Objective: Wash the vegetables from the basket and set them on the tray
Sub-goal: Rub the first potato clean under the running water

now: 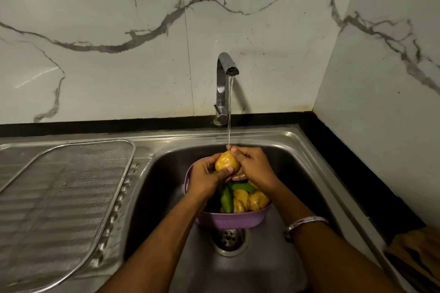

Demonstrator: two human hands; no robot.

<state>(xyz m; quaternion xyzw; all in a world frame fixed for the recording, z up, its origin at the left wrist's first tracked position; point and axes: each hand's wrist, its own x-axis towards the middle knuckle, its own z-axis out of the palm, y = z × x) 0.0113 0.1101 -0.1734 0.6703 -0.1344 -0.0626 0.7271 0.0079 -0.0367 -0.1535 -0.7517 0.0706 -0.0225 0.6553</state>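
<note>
Rinsing potato (226, 162) under tap stream (229, 112), above basket (232, 220) in sink; my left hand (206, 179) and right hand (254, 167) both clasp it. I'd rotate, rub all sides.

The sink (300, 150) is seen to be brushed stainless steel, dulled and water-marked, and the tap (222, 83) is polished chrome. The tray (64, 197) is formed of fine metal mesh within a bright wire rim, and the basket (233, 220) of matt, perforated lilac plastic. The wall (119, 31) is clad in glossy veined marble, and the potato (226, 162) is shown smooth-skinned and wet.
</note>
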